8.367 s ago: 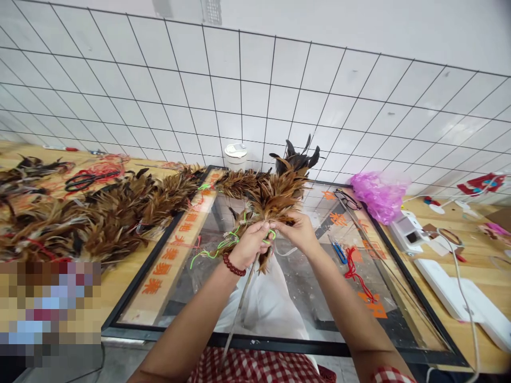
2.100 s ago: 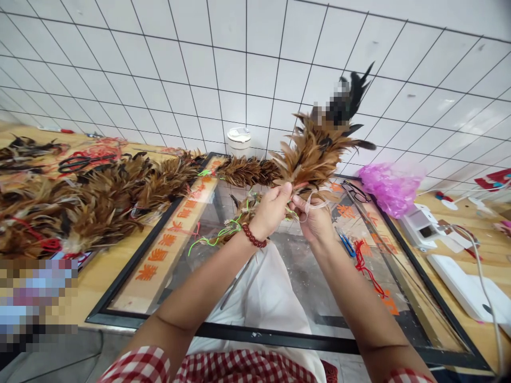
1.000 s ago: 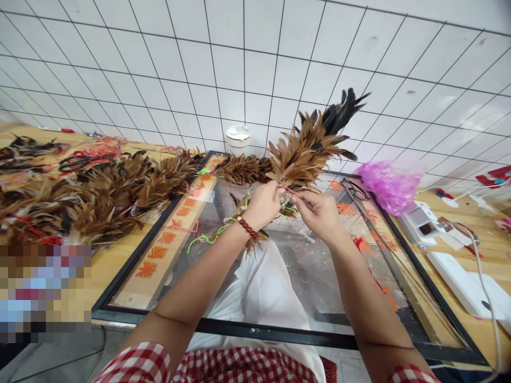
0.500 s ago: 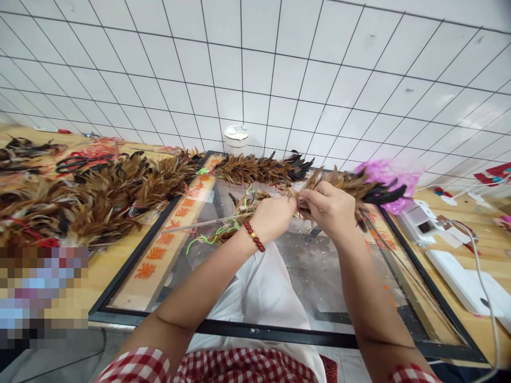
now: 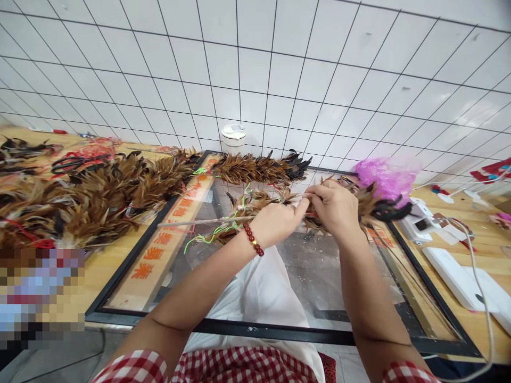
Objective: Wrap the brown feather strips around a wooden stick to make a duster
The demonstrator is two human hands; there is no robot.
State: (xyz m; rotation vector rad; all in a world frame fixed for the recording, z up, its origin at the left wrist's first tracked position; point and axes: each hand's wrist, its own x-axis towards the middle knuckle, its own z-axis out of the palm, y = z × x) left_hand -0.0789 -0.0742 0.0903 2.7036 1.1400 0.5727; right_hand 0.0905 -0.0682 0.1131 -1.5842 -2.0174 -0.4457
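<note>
White wall tiles (image 5: 255, 66) are standing behind my black-edged glass tabletop (image 5: 279, 333), and over it a brown-and-black feather bunch (image 5: 368, 205) on a thin pale stick (image 5: 203, 221) is pointing sideways. My left hand (image 5: 277, 226) is gripping the stick, closed, while my curled right hand (image 5: 337, 207) is pinching the feather bunch's near end, probably so nothing is twisting; I am not seeing what else that pinch is hiding.

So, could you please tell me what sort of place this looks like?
Probably a craft workshop: brown feather bundles and red string lie on a wooden table, and the left hand and right hand hold a feathered stick.
</note>
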